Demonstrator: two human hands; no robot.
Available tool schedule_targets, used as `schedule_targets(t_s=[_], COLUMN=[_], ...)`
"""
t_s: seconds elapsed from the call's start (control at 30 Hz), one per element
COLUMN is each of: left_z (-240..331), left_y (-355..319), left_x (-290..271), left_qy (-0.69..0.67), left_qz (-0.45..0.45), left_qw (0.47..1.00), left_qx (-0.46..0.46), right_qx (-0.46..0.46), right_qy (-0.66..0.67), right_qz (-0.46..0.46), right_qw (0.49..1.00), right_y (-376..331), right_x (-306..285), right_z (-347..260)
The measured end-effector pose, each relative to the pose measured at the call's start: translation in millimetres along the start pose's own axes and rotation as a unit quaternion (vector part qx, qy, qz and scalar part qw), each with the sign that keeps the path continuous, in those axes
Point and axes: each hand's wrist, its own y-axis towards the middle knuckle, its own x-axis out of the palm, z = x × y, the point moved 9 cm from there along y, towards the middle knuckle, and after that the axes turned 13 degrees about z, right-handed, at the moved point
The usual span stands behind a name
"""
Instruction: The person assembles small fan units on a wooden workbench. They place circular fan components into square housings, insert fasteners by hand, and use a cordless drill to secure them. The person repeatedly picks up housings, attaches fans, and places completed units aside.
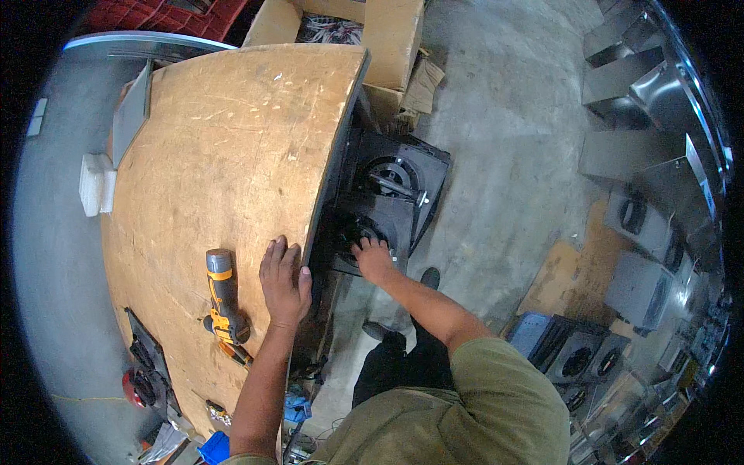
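Observation:
My left hand (pixel 284 285) lies flat on the wooden worktable (pixel 232 155), near its right edge, with the fingers stretched out. Lower and to the right, my right hand (pixel 375 260) reaches beside the table to a black square panel (pixel 395 217) with a round opening. Its fingers curl at the rim of that opening, and their tips are partly hidden. Behind it, another black panel (pixel 434 167) with a round fan-like centre leans in the stack. A yellow and black cordless power tool (pixel 225 302) rests on the table left of my left hand.
Beyond the table stands an open cardboard box (pixel 391 46) holding cables. Metal housings (pixel 635 159) line the right side, with more black fan panels (pixel 577 360) below. A white foam block (pixel 94 184) sits at the table's left edge. A yellow-handled tool (pixel 235 354) lies near the power tool.

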Motion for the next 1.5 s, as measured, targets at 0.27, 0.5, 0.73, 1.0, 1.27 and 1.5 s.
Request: schedule_targets(t_s=[0.27,0.5,0.73,1.0,1.27,1.5], left_z=[2.4,-4.7,-9.2,-21.1,-363.1,-586.8], left_y=[2.0,-2.0,-12.7,-117.4,-397.4,-486.5], left_x=[-3.3,-0.5,-4.2,-109.5,-294.6,-435.2], left_qy=[-0.019,-0.028,-0.136,-0.316,-0.206,-0.023], left_qz=[0.014,0.011,0.086,0.023,0.293,0.392], left_qw=[1.0,0.999,0.987,0.949,0.806,0.747], left_qx=[0.006,-0.013,-0.007,0.009,-0.471,-0.536], right_qx=[0.005,0.041,-0.087,0.072,0.051,-0.038], right_qy=[0.004,0.017,0.049,0.119,0.088,0.193], right_qz=[0.012,-0.083,0.051,0.121,0.27,0.197], right_qw=[1.0,0.996,0.994,0.983,0.957,0.961], right_y=[-0.1,4.9,-23.1,-137.2,-137.7,-101.5], right_x=[9.3,30.0,-48.8,-133.1,-154.0,-158.7], right_z=[0.4,7.7,-14.4,50.1,-69.8,-268.9])
